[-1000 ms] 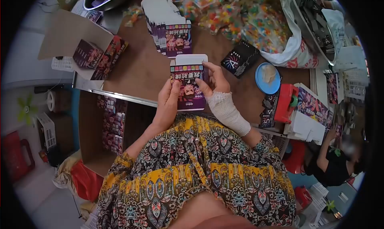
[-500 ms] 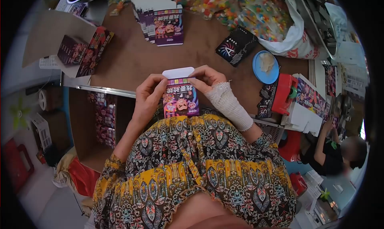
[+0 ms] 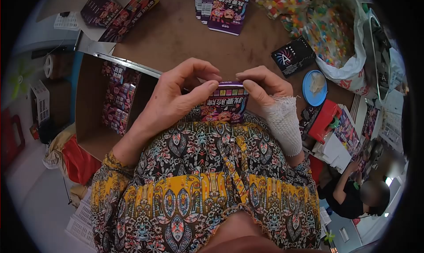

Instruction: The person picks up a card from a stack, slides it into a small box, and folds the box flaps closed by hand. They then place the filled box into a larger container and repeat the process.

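A small purple printed box (image 3: 224, 107) stands against my patterned dress, its top edge facing away from me. My left hand (image 3: 176, 91) has its thumb on the left part of that top edge, with the fingers curled behind. At the right corner, my right hand (image 3: 267, 87) pinches the edge with its thumb while its index finger is bent above. White mesh wraps the right wrist. The top flap looks folded down. Beyond the hands, on the brown table (image 3: 176, 43), lie several more purple boxes (image 3: 227, 12), flat and overlapping.
An open carton (image 3: 90, 133) with purple boxes stands at left, below the table's metal edge. At right are a black box (image 3: 293, 57), a blue lid (image 3: 308, 98), a red tape dispenser (image 3: 324, 120) and bagged colourful pellets (image 3: 318, 32). Another person (image 3: 349, 195) sits at lower right.
The white top flap that stood up from the box has gone down out of sight. Both hands have shifted right with the box, and the view has turned slightly.
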The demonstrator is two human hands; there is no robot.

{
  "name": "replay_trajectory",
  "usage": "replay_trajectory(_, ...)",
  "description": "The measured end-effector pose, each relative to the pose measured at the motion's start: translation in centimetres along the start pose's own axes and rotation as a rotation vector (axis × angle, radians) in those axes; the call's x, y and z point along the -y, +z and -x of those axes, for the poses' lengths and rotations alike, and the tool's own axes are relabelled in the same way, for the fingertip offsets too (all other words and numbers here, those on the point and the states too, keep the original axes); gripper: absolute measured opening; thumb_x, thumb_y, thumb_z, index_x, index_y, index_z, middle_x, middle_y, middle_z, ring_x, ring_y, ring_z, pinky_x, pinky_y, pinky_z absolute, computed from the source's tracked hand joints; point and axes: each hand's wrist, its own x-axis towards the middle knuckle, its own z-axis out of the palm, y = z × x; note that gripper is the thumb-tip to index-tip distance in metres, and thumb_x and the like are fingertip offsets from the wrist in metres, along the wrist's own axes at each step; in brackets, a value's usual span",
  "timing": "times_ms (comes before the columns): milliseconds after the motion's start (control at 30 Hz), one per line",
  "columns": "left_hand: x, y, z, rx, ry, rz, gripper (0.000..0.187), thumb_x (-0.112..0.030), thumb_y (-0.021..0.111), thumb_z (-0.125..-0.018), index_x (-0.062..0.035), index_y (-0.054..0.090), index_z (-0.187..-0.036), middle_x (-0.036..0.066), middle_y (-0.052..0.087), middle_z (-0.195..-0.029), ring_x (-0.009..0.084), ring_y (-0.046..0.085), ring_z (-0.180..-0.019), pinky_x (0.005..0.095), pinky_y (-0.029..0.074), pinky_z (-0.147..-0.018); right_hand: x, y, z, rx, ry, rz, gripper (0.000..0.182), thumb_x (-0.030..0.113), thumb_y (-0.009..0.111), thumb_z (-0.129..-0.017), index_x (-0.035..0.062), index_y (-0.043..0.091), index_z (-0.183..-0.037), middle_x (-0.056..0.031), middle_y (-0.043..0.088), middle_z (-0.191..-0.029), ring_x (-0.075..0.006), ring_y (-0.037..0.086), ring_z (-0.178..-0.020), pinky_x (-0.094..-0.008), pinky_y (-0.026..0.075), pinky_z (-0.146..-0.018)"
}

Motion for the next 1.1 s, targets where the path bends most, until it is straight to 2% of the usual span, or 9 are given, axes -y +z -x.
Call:
replay_trajectory(267, 0.6, -0.8, -0.6, 0.108, -0.098, -0.048, 0.010, -0.009, 0.064, -0.100, 0.0004, 0.065, -0.104, 0.006, 0.070, -0.105, 0.0086, 0.064, -0.096, 0.0240, 0.052, -0.083, -1.6, -0.3, 0.0, -0.040, 0.079, 0.015, 0.013, 0.011, 0.069, -0.098, 0.0008, 0.068, -0.105, -0.0007, 0.067, -0.095, -0.0068, 0.063, -0.086, -0.0213, 0.050, -0.073)
replay_trajectory(333, 2.3, -1.1, -0.9, 0.084, 0.179, -0.236, 0.012, -0.010, 0.066, -0.098, 0.0009, 0.066, -0.103, 0.005, 0.070, -0.099, 0.0096, 0.063, -0.087, 0.0255, 0.051, -0.077, -3.2, -0.5, -0.2, 0.007, -0.280, 0.156, 0.013, 0.011, 0.068, -0.098, 0.0002, 0.069, -0.106, -0.0013, 0.067, -0.096, -0.0067, 0.062, -0.087, -0.0220, 0.050, -0.075)
replay_trajectory(400, 2.6, -1.1, -0.7, 0.105, 0.296, -0.337, 0.010, -0.006, 0.064, -0.098, 0.0026, 0.067, -0.102, 0.010, 0.071, -0.102, 0.0165, 0.067, -0.094, 0.0295, 0.052, -0.083, -3.1, 0.1, 1.2, 0.018, -0.021, 0.009, 0.014, 0.011, 0.068, -0.098, -0.0005, 0.069, -0.106, -0.0026, 0.067, -0.099, -0.0061, 0.061, -0.088, -0.0229, 0.050, -0.076)
replay_trajectory(533, 2.5, -2.5, -2.3, 0.302, 0.572, -0.769, 0.053, -0.002, 0.068, -0.086, -0.0068, 0.058, -0.138, 0.019, 0.054, -0.145, 0.0353, 0.059, -0.123, 0.0397, 0.049, -0.100, -4.3, -1.2, 0.7, -0.027, 0.174, -0.080, 0.017, 0.010, 0.066, -0.100, 0.0014, 0.068, -0.114, -0.0017, 0.070, -0.100, -0.0074, 0.064, -0.091, -0.0231, 0.052, -0.079)
replay_trajectory(667, 3.6, -0.2, -6.0, 0.320, 0.776, -0.977, 0.056, -0.010, 0.071, -0.086, -0.0159, 0.059, -0.140, 0.018, 0.049, -0.148, 0.0379, 0.058, -0.124, 0.0420, 0.048, -0.103, -5.0, -2.4, 0.5, -0.198, 0.147, -0.179, 0.019, 0.017, 0.061, -0.103, 0.0022, 0.069, -0.111, 0.0007, 0.068, -0.092, -0.0047, 0.061, -0.085, -0.0230, 0.051, -0.076)
replay_trajectory(800, 5.2, 3.0, -8.8, 0.378, 0.540, -0.601, 0.052, -0.008, 0.072, -0.086, -0.0124, 0.061, -0.137, 0.016, 0.056, -0.140, 0.0346, 0.059, -0.124, 0.0413, 0.050, -0.101, -7.5, -10.1, 3.1, -0.599, -0.179, 0.865, 0.026, 0.025, 0.068, -0.095, 0.0115, 0.072, -0.116, -0.0111, 0.062, -0.096, -0.0286, 0.061, -0.090, -0.0403, 0.050, -0.081)
replay_trajectory(867, 7.7, 4.3, -10.6, 0.395, 0.520, -0.501, 0.049, -0.007, 0.072, -0.087, -0.0105, 0.062, -0.134, 0.015, 0.057, -0.137, 0.0336, 0.059, -0.126, 0.0407, 0.050, -0.101, -8.1, -13.1, 3.9, -0.771, -0.076, 1.583, 0.030, 0.032, 0.072, -0.089, 0.0192, 0.073, -0.116, -0.0080, 0.058, -0.094, -0.0272, 0.056, -0.092, -0.0426, 0.045, -0.081)
replay_trajectory(1000, 7.1, 7.1, -11.5, 0.600, 0.612, -0.679, 0.039, -0.011, 0.073, -0.086, -0.0068, 0.063, -0.124, 0.017, 0.056, -0.142, 0.0385, 0.053, -0.130, 0.0456, 0.044, -0.107, -9.6, -15.5, 3.8, -0.681, 0.159, 1.778, 0.034, 0.036, 0.074, -0.086, 0.0256, 0.073, -0.118, -0.0053, 0.055, -0.094, -0.0246, 0.053, -0.094, -0.0418, 0.041, -0.079)
replay_trajectory(1100, 7.3, 8.2, -12.3, 0.665, 0.653, -0.795, 0.036, -0.012, 0.072, -0.084, -0.0062, 0.064, -0.119, 0.017, 0.052, -0.146, 0.0398, 0.047, -0.134, 0.0483, 0.041, -0.108, -8.5, -13.6, 1.6, -0.768, -0.106, 1.607, 0.036, 0.034, 0.075, -0.084, 0.0265, 0.072, -0.120, -0.0037, 0.055, -0.092, -0.0233, 0.053, -0.093, -0.0413, 0.039, -0.077)
